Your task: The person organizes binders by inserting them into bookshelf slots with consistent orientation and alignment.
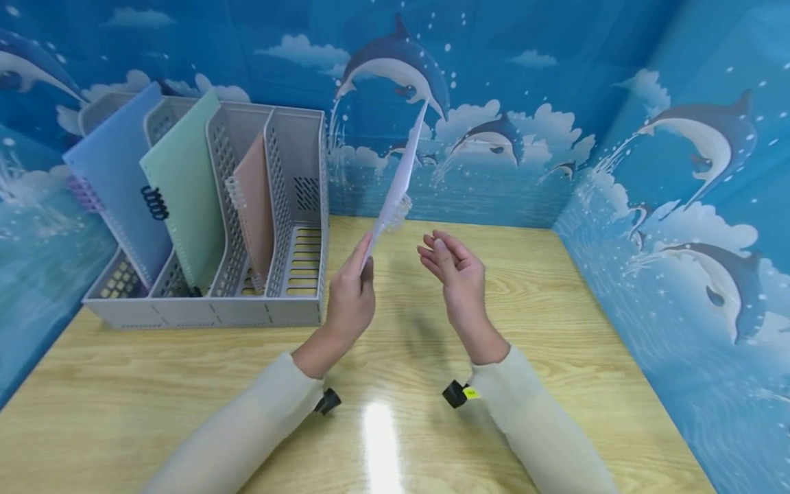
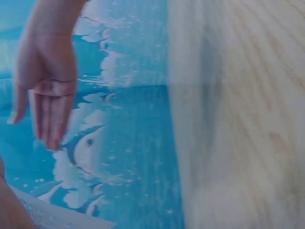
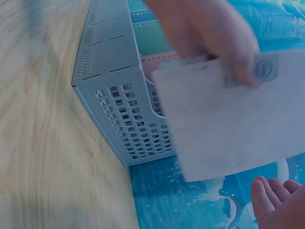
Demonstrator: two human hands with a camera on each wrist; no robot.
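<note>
My left hand (image 1: 350, 296) pinches a thin whitish-lilac notebook (image 1: 400, 175) near its lower end, thumb on one face, fingers on the other. The notebook stands tilted above the table, almost edge-on in the head view, with a clear spiral binding (image 1: 398, 211) on its right side. Its pale broad face (image 3: 214, 129) shows in the right wrist view. To the right, apart from the notebook, my right hand (image 1: 461, 274) hovers with relaxed, slightly bent fingers and holds nothing; in the left wrist view its palm (image 2: 50, 62) shows.
A grey file organizer (image 1: 216, 314) with several slots stands at the left. It holds a blue notebook (image 1: 132, 178), a green notebook (image 1: 191, 185) and a smaller pink notebook (image 1: 254, 206). Dolphin-printed cloth (image 1: 494, 41) hangs behind and right of the wooden table (image 1: 555, 329).
</note>
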